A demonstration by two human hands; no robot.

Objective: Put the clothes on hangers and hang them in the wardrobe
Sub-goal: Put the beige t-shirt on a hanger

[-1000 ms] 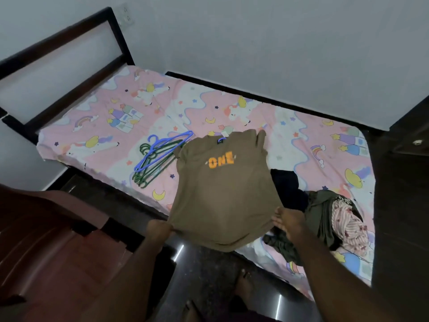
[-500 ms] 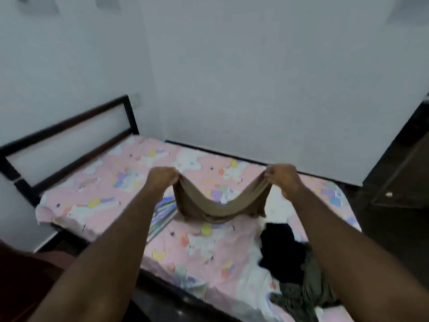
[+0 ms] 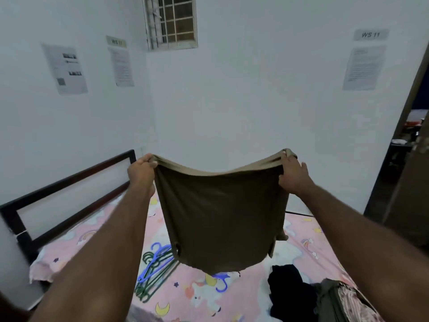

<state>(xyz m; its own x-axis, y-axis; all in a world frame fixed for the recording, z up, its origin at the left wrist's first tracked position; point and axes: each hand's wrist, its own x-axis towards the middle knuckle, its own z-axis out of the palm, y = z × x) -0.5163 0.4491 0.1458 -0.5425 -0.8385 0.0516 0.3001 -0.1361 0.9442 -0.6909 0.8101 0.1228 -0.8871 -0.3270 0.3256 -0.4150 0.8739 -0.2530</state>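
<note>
Above the bed's near edge, in the head view, a brown T-shirt (image 3: 220, 219) hangs in the air, stretched by its hem between two raised hands. The left hand (image 3: 141, 169) has its fingers curled round one hem corner; the right hand (image 3: 293, 174) pinches the other corner, some fingers spread. The shirt hangs upside down, and a blue hanger hook (image 3: 221, 283) shows below its lower edge, so it may already be on a hanger, though I cannot tell for sure. Spare hangers (image 3: 154, 268), green and blue, lie in a bunch on the pink bed sheet (image 3: 202, 305) near the left side. More clothes (image 3: 308, 296) sit heaped at the bed's near right corner, unhung. By my judgement the task is at an early stage, with nothing seen hung in a wardrobe. Wall signs read "WS 17" (image 3: 116, 41) and "WS 11" (image 3: 370, 34); the printed sheets beneath are too small to read.
</note>
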